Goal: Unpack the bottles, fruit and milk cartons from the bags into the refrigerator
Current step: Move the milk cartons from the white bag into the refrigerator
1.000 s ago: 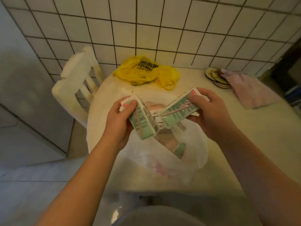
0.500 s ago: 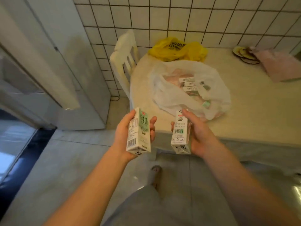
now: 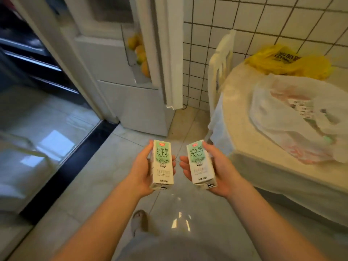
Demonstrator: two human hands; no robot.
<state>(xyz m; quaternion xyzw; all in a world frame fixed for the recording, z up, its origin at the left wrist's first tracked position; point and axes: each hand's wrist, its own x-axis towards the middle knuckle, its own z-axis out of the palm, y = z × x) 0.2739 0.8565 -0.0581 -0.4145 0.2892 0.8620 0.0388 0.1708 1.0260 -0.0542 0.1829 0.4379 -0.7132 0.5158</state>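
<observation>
My left hand (image 3: 142,171) grips one white-and-green milk carton (image 3: 162,163) upright in front of me. A second, matching milk carton (image 3: 200,164) is held upright by my right hand (image 3: 220,171). Both hover over the floor, a short way from the open refrigerator door (image 3: 116,59), whose shelf holds several oranges (image 3: 141,55). On the table (image 3: 244,113) at the right lies a white plastic bag (image 3: 278,117) with more cartons inside, and a yellow bag (image 3: 290,61) sits behind it.
A white chair (image 3: 220,63) stands between the refrigerator door and the table, against the tiled wall. Dark refrigerator shelves (image 3: 28,53) show at the upper left. My foot (image 3: 139,221) is on the pale tiled floor.
I lifted both cartons out of the white bag, then turned left away from the table. The open refrigerator door has come into view ahead, and the cartons now face me upright.
</observation>
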